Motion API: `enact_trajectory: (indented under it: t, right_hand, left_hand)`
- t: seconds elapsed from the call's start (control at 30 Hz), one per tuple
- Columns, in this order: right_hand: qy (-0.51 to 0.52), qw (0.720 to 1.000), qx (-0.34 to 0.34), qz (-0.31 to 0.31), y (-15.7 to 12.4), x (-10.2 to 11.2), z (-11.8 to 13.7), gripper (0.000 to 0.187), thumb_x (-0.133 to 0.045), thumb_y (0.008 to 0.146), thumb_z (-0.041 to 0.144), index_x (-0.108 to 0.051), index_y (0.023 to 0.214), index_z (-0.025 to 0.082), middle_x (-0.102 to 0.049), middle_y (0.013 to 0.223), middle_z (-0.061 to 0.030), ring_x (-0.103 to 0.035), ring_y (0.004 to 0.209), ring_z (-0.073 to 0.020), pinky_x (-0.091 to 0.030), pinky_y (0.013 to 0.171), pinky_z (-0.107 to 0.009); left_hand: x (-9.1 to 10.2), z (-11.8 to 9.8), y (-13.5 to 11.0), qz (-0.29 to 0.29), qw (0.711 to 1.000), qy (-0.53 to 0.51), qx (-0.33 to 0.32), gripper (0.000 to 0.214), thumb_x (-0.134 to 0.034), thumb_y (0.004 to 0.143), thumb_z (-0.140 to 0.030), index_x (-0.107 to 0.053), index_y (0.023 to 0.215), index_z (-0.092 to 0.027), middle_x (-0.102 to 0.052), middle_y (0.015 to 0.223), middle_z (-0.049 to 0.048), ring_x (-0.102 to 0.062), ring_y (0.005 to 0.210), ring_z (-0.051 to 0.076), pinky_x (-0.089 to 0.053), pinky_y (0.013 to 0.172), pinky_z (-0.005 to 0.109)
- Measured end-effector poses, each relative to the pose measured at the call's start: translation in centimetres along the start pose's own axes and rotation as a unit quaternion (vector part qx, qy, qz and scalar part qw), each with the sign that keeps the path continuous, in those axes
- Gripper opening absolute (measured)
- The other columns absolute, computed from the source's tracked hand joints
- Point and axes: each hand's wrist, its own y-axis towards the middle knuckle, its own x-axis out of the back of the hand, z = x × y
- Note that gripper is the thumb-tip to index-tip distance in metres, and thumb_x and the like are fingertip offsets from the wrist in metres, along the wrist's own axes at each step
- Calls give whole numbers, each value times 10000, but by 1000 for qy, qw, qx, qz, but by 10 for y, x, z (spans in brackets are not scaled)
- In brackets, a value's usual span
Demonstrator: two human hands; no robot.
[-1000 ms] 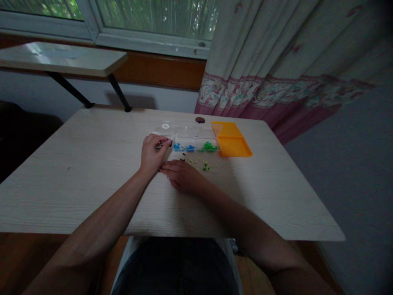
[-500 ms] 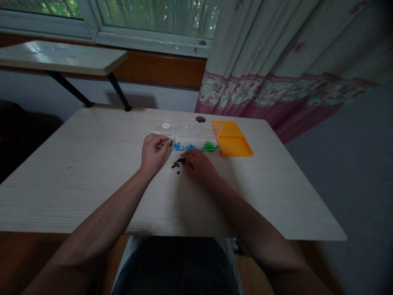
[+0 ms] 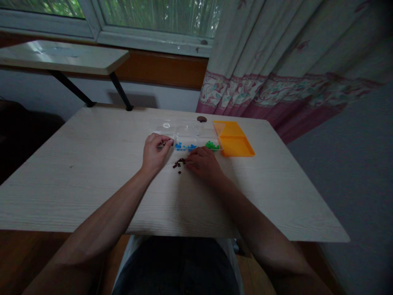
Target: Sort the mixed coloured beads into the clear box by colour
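A clear plastic compartment box point(image 3: 200, 141), its lid raised at the back, holds small blue pieces point(image 3: 179, 146) in the middle and green pieces point(image 3: 212, 145) at the right. My left hand point(image 3: 152, 153) is at the box's left end, thumb and fingers bent together over dark brown pieces point(image 3: 164, 143) in that compartment; what they pinch is too small to tell. In front of the box lies a loose pile of small dark brown blocks point(image 3: 179, 163) on the table. My right hand point(image 3: 203, 162) rests just right of the pile, fingers curled and closed; their contents are hidden.
An open orange case point(image 3: 238, 146) lies flat against the right end of the box. Behind is a round brown cable hole point(image 3: 202, 119) in the pale wooden table point(image 3: 101, 180). A raised shelf point(image 3: 64, 57) on black legs stands at the back left, a curtain point(image 3: 260, 73) at the back right.
My right hand has shifted slightly right, off the brown pile, its fingers more curled. My left hand keeps its place at the box. The view has moved a little.
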Motion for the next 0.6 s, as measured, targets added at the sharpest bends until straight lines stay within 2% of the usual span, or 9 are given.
enact_trajectory:
  t: [0.2, 0.33, 0.47, 0.6]
  right_hand:
    - [3, 1000, -4, -4, 0, -7, 2, 105, -650, 883, 263, -747, 879, 223, -660, 1014, -60, -531, 1003, -233, -395, 916, -379]
    - [12, 1000, -18, -9, -1, -7, 2, 100, -675, 864, 268, -746, 916, 220, -661, 1025, -61, -531, 1013, -234, -389, 922, -380]
    - [16, 1000, -20, -1, 0, -5, 7, 112, -660, 867, 235, -748, 938, 228, -658, 1026, -64, -527, 1020, -233, -381, 931, -384]
    - [15, 1000, -16, -3, 0, -4, 8, 113, -634, 874, 202, -741, 910, 214, -661, 1016, -63, -530, 1005, -232, -386, 926, -387]
  left_hand:
    - [0, 2, 0, 2, 1000, 11, -4, 156, -640, 878, -356, -701, 850, -214, -643, 833, 25, -575, 839, 191, -451, 824, 356]
    - [4, 7, 1, 13, 995, 97, -8, 171, -643, 874, -370, -728, 883, -223, -620, 863, 51, -541, 927, 234, -420, 890, 404]
    - [9, 17, 3, 16, 982, 186, 3, 197, -637, 863, -334, -752, 989, -237, -580, 957, 85, -481, 1003, 274, -394, 925, 442]
    - [10, 26, 3, 8, 983, 182, 1, 270, -573, 885, -264, -732, 1103, -251, -573, 971, 86, -474, 980, 264, -397, 915, 439]
